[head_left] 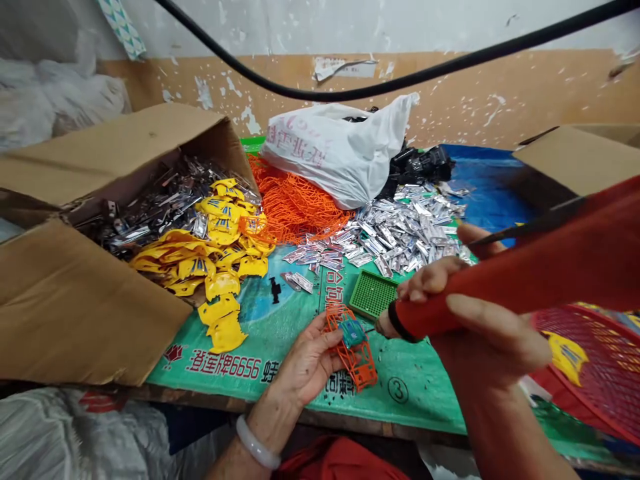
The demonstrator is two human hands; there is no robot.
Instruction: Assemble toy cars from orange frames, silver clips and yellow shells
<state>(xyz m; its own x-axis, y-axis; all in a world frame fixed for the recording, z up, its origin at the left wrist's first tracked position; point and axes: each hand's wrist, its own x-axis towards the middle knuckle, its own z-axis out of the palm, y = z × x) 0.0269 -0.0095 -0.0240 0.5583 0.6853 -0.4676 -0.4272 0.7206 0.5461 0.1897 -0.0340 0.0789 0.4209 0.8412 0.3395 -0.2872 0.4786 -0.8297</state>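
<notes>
My left hand [304,363] grips an orange plastic toy frame [363,375] between thumb and fingers, just above the green sheet. A teal block-shaped part [353,332] sits in the middle of that frame. My right hand [493,340] is wrapped around a red electric screwdriver [535,270], which slants in from the right. Its thin bit points at the side of the teal part; whether it touches cannot be made out. Behind the tool's tip lies a small green mesh tray [373,293]. A small black part [275,289] rests farther left.
An open cardboard box [100,300] spills dark parts and yellow shells [223,287] at left. Orange frames [295,207], a white sack [335,150] and silvery pieces [400,230] lie behind. A red basket [595,373] stands right; a black cable [320,95] hangs across.
</notes>
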